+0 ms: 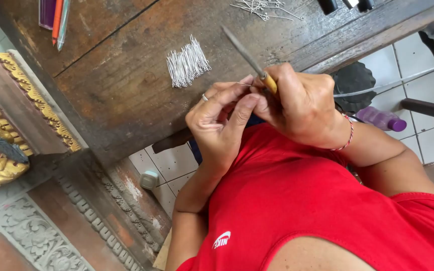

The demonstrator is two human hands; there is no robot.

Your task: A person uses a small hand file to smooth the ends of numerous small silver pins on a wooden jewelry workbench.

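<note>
**Thin wire pin worked with a pointed tool at the near edge of the tabletop**

A slender metal tool with a yellow-orange handle is gripped in the right hand, the fingers being clenched round the handle and the grey shaft being pointed up and away over the tabletop. A single thin wire pin is pinched between the thumb and fingertips of the left hand, on which a ring is worn. The two hands are pressed together, touching, just off the near edge of the tabletop and above a red shirt. A red-and-white thread bracelet is seen on the right wrist.

A loose bundle of silver pins is laid on the worn wooden surface, near the hands and a little in from the near edge. A second, scattered heap of pins is found at the far edge. Several coloured sticks are placed at the far left corner. A carved, gilded wooden frame is set beside the left edge. On the tiled floor beyond the right edge, a purple bottle is lying on its side.
</note>
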